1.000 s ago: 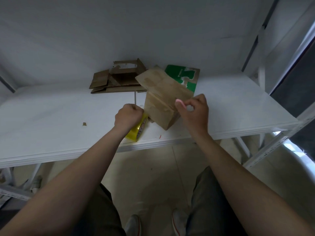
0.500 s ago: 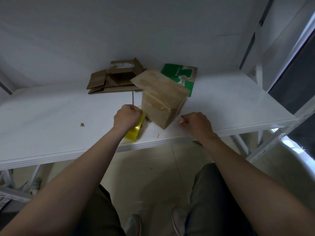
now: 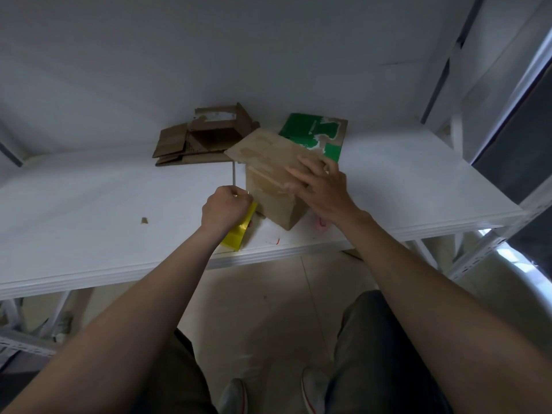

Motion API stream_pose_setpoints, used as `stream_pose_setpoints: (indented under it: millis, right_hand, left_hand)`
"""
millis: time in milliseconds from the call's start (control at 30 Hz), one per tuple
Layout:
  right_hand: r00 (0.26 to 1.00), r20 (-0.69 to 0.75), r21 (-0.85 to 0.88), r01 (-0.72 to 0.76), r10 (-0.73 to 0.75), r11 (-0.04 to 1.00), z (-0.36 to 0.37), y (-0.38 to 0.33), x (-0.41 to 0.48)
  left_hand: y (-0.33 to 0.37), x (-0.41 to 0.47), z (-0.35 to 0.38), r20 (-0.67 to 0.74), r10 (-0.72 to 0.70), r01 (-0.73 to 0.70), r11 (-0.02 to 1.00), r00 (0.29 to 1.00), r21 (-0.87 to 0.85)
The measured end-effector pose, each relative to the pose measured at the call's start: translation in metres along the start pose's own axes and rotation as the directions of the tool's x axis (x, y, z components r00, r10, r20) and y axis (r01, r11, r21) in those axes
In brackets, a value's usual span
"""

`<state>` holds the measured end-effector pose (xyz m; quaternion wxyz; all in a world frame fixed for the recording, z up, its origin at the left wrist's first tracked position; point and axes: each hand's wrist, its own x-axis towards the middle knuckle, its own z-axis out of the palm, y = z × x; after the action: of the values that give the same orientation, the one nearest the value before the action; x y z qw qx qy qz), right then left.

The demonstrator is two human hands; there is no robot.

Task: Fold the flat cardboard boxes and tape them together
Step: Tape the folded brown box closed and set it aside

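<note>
A person's right hand (image 3: pixel 321 189) now lies flat on the folded cardboard box (image 3: pixel 268 174), fingers spread and nearly straight across its upper right edge; half a second ago that hand sat curled on the tabletop (image 3: pixel 89 210) just right of the box. The box has stayed at the front of the tabletop, tilted with one corner toward the camera and strips of tape showing on its top and near side. The left hand (image 3: pixel 225 209) has kept its place at the box's left, fingers curled round a yellow tape roll (image 3: pixel 239 231), from which a thin strand of tape (image 3: pixel 234 174) runs up to the box's left top corner. The shift suggests the person is steadying the box, or smoothing tape down, while the strand stays taut, so that this box is near its sealing.

A small pink object (image 3: pixel 321 224) lies on the tabletop under the right wrist; what it is cannot be told. The folded box is closed, its contents hidden. Behind it by the wall stands a half-formed brown carton (image 3: pixel 215 135), open at the top with flaps splayed; nothing shows inside its dark hollow. To the right of that lies a flat green-printed cardboard sheet (image 3: pixel 313 130), not yet folded. A cardboard scrap (image 3: pixel 144 220) lies well to the left.
</note>
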<state>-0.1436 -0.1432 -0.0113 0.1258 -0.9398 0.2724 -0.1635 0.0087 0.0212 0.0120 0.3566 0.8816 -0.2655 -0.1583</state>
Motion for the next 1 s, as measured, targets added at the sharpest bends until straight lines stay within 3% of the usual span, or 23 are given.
stream_pose_setpoints:
  millis: [233,400,533,600,633,700,767,833,867,933,1000]
  right_hand:
    - [0.982,-0.176,-0.136,0.043,-0.067,0.990,0.018,-0.014,0.008]
    - [0.948,-0.317,-0.112,-0.045,0.007,0.993,0.028,-0.025,0.014]
    - [0.929,-0.370,-0.061,-0.030,0.005,0.998,0.030,-0.030,0.013]
    - [0.943,-0.327,0.058,-0.048,0.064,0.997,0.031,-0.029,0.016]
    - [0.951,-0.282,0.216,-0.069,0.130,0.974,0.027,-0.028,0.015]
    - [0.932,-0.230,0.594,-0.094,0.281,0.799,0.012,-0.023,0.012]
    - [0.847,-0.238,0.805,-0.103,0.476,0.585,-0.001,-0.009,0.011]
    - [0.790,-0.122,0.829,-0.251,0.600,0.500,-0.004,0.010,0.014]
    - [0.798,-0.009,0.790,-0.363,0.602,0.494,-0.002,0.017,0.015]
    - [0.837,0.204,0.702,-0.486,0.507,0.520,0.007,0.021,0.014]
    - [0.873,0.246,0.706,-0.459,0.421,0.540,0.003,0.006,0.010]
  left_hand:
    - [-0.006,0.003,-0.001,-0.009,-0.006,0.006,1.000,1.000,0.007]
    - [-0.010,0.004,0.001,-0.030,-0.026,0.025,0.999,0.999,-0.020]
    - [-0.009,0.001,0.001,-0.013,-0.045,0.043,0.994,0.999,-0.099]
    - [-0.010,-0.001,0.003,0.058,-0.072,0.084,0.966,0.996,-0.246]
    - [-0.011,-0.003,0.003,0.108,-0.082,0.113,0.942,0.991,-0.316]
    - [-0.011,-0.004,0.003,0.172,-0.098,0.159,0.905,0.980,-0.394]
    - [-0.010,-0.004,0.001,0.176,-0.123,0.187,0.888,0.977,-0.420]
    - [-0.010,-0.006,0.000,0.183,-0.137,0.207,0.865,0.974,-0.456]
    - [-0.009,-0.008,0.000,0.195,-0.133,0.213,0.852,0.972,-0.479]
    - [-0.006,-0.012,0.004,0.231,-0.133,0.236,0.830,0.964,-0.506]
    - [-0.002,-0.017,0.011,0.214,-0.121,0.213,0.849,0.969,-0.483]
